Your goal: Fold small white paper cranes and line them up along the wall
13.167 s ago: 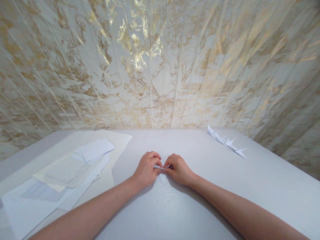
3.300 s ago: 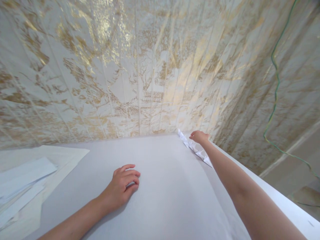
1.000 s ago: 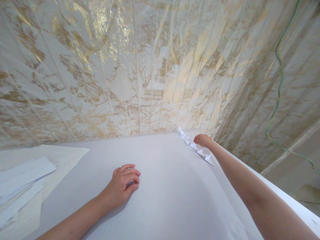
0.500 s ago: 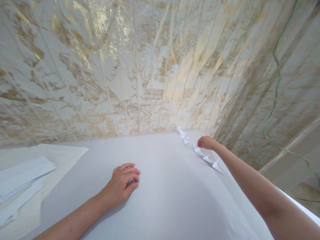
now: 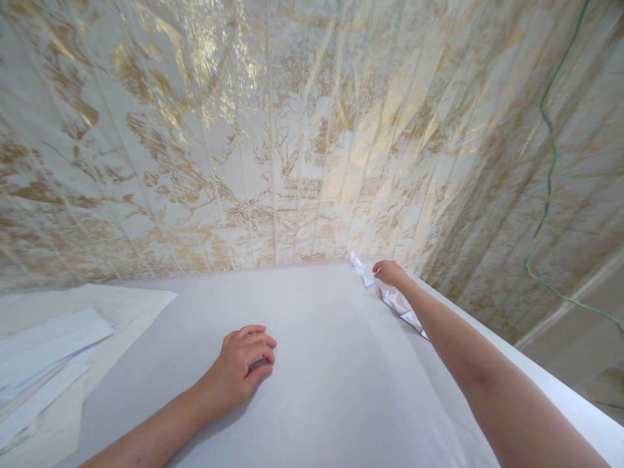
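Since half a second ago the right hand has slid back up the row of folded papers toward the far corner, and the row now lies partly hidden under that forearm; the left hand has not shifted

Head view: right hand sits at the far right of the worktop, by the gold-patterned wall, its fingers curled in and resting at the gap between a separate folded piece and the rest of the row. Whether those fingers pinch any paper cannot be told. Left hand lies loosely curled, palm down, on the bare worktop near the middle, holding nothing that shows. A stack of sheets lies at the left edge, well apart from both hands. A green cord hangs down the wall on the right

Judging from this, the step in hand is tidying or adding to the row of finished pieces. Next the right hand would need a light touch, since these small folds shift easily
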A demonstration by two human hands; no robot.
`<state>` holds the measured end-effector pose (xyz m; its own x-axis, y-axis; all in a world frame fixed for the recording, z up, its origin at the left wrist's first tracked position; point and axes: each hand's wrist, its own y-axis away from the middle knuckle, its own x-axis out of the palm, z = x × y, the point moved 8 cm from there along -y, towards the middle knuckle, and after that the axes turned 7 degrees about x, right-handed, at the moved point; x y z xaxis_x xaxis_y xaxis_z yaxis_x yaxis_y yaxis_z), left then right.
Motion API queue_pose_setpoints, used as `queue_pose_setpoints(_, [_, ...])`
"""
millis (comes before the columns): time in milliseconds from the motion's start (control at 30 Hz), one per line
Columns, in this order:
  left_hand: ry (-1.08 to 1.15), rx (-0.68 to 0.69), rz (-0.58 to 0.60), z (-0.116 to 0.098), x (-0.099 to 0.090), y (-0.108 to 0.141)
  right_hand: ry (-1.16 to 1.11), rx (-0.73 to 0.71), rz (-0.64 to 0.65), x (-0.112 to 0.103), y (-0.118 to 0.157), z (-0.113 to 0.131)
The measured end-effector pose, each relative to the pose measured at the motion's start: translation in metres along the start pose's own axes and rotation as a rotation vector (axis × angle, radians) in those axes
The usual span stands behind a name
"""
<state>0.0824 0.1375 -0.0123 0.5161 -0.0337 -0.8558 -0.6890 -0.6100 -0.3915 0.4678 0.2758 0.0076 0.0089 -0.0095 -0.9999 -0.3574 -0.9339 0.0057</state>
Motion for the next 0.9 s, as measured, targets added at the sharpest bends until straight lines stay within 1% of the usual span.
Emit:
queue_pose_setpoints(100, [0.006, -0.005, 0.000, 0.000, 0.000, 0.000, 0.020, -0.021, 0.011, 0.003, -0.005, -0.001])
queue_pose_setpoints(267, [0.019, 0.004, -0.008, 0.002, 0.001, 0.000, 0.060, -0.110, -0.020, -0.005, -0.007, -0.006])
queue_pose_setpoints(400, [0.020, -0.003, -0.012, 0.003, 0.000, 0.000, 0.085, -0.195, -0.034, -0.006, -0.007, 0.001])
queue_pose_setpoints(567, [0.023, -0.021, 0.050, 0.000, 0.001, -0.002, 0.099, -0.270, -0.046, -0.002, -0.012, 0.009])
queue_pose_setpoints(733, [0.022, -0.023, 0.058, -0.001, 0.001, -0.002, 0.100, -0.281, -0.078, -0.003, -0.014, 0.007])
queue_pose_setpoints(900, [0.011, -0.001, 0.004, 0.001, 0.000, -0.001, 0.080, -0.240, -0.129, -0.007, -0.013, 0.000])
